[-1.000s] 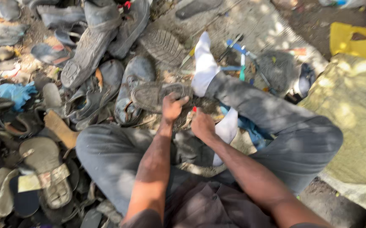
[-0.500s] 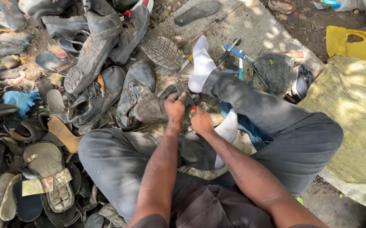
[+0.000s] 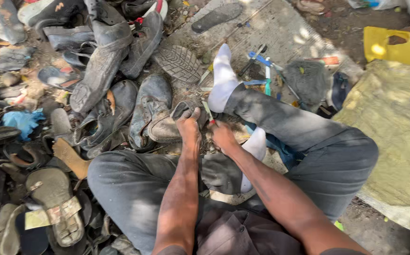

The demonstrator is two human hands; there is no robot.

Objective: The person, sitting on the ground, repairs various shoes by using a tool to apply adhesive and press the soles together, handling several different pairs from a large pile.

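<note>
Sat cross-legged on bare ground, in grey trousers and white socks. Gripped in the left hand [image 3: 189,126], fingers curled over its dark edge: a worn grey-brown leather shoe [image 3: 160,128], resting on the ground just ahead of the left knee and touching the dusty black shoe [image 3: 149,101] beside it. Closed in the right hand [image 3: 224,136]: a slim tool with a red and pale handle [image 3: 209,113], tip pointed up past the left thumb, close beside the white-socked foot [image 3: 224,78]. Heaped to the left, a pile of old shoes and sandals [image 3: 96,71]; lying beyond the foot on the concrete slab [image 3: 285,28], blue-handled pliers [image 3: 261,59]; spread at the right, a yellow woven sack [image 3: 394,118]. Judged risky: tool tip very near the holding fingers and the sock, skin liable to be nicked on any slip off stiff leather; shoe braced by one hand only, liable to twist away under pressure.
</note>
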